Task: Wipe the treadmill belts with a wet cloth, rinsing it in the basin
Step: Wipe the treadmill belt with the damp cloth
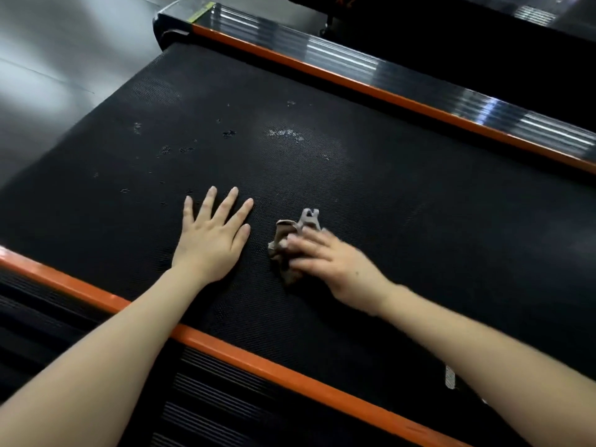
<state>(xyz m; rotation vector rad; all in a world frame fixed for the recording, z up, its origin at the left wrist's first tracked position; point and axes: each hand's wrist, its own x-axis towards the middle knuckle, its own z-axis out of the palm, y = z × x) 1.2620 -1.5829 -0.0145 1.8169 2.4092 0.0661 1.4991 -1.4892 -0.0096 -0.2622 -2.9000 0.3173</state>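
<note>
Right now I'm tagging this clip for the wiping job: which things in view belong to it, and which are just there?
In the job:
- cloth, bunched
- right hand pressing it
- treadmill belt, with pale spots
- left hand flat on the belt

Just there:
- orange rail
- ribbed side step
- floor

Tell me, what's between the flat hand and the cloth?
Only bare black belt. The head view shows an empty strip between the left hand and the cloth.
</note>
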